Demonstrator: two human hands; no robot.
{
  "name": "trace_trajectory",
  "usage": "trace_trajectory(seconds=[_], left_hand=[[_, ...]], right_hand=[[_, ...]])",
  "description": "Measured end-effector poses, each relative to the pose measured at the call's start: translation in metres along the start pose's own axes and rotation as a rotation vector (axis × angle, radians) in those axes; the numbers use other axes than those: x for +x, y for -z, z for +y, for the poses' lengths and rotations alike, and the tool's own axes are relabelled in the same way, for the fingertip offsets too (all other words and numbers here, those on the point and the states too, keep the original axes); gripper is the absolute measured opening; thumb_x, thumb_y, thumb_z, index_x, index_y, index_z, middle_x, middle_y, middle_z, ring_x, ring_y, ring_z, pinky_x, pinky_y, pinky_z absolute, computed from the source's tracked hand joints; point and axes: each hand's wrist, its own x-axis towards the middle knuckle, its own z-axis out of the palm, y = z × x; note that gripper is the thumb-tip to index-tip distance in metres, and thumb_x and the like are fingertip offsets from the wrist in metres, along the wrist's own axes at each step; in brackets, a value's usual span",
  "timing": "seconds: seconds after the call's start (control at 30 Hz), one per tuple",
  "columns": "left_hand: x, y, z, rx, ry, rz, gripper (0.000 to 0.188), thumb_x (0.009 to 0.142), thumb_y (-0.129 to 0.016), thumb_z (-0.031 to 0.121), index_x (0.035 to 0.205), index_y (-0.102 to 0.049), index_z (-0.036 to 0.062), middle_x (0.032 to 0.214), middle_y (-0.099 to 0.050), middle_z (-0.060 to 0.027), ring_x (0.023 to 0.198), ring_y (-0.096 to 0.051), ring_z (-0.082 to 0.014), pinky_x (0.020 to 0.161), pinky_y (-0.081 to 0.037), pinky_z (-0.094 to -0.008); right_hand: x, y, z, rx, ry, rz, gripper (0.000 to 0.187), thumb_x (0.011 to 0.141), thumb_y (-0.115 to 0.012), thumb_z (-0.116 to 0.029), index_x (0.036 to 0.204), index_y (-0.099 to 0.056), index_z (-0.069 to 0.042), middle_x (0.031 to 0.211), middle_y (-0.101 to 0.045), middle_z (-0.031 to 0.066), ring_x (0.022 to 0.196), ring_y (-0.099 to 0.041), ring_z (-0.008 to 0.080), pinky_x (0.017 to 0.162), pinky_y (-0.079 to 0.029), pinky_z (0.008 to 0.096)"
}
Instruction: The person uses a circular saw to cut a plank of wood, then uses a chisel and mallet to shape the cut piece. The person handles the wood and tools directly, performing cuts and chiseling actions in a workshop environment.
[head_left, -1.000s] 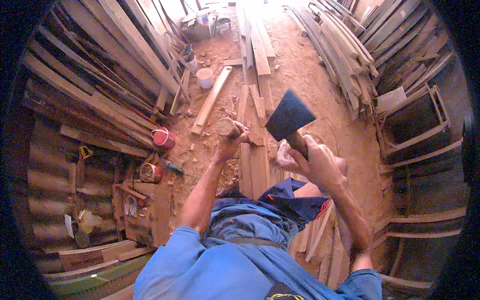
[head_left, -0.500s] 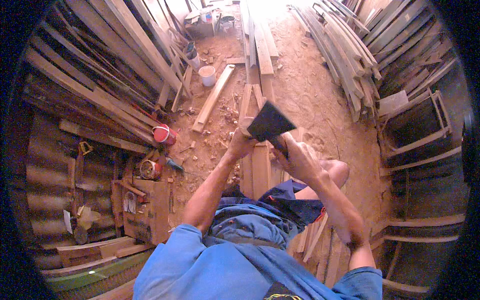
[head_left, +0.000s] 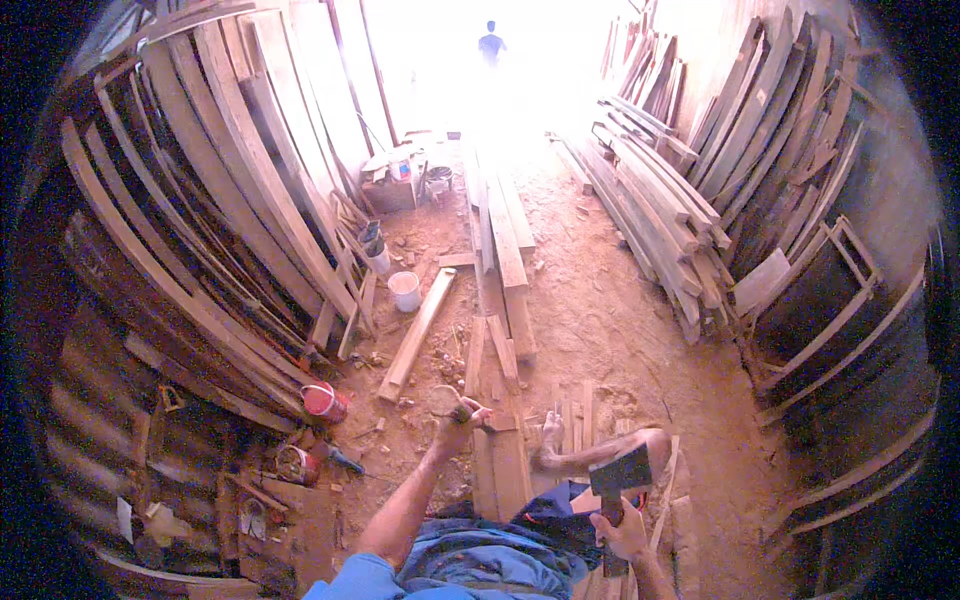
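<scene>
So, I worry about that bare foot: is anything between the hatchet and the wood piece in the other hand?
Yes. The foot lies between the hatchet in the right hand and the wood piece in the left hand.

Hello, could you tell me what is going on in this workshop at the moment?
A person sits on the sandy floor of a shed lined with stacked planks. The right hand grips a hatchet, held low near the knee. The left hand holds a small piece of wood out over short boards on the ground. A red bucket and a white bucket stand to the left. Another person stands far off in the bright doorway.
</scene>
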Motion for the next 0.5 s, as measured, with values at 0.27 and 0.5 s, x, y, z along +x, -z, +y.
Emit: trace_trajectory(seconds=[0.27,0.5], left_hand=[[0.007,-0.014,-0.001,0.122,-0.007,0.038,0.015,0.097,-0.07,0.02,0.094,-0.07,0.0054,0.09,-0.072,-0.0037,0.085,-0.067,-0.0129,0.079,-0.055,-0.0319],[0.015,-0.018,-0.018,-0.096,0.002,-0.158,0.017,0.087,-0.076,0.022,0.09,-0.073,0.0054,0.09,-0.071,-0.0032,0.084,-0.066,-0.0149,0.076,-0.054,-0.0318]], right_hand=[[0.007,0.011,0.012,0.211,-0.23,-0.082,0.026,0.09,-0.076,-0.013,0.105,-0.057,-0.002,0.071,-0.064,0.0068,0.056,-0.066,0.0177,0.052,-0.058,0.0341],[0.041,0.007,-0.045,0.297,-0.349,0.024,0.021,0.09,-0.077,-0.017,0.092,-0.062,-0.003,0.064,-0.064,0.0045,0.051,-0.061,0.0143,0.05,-0.051,0.0313]])
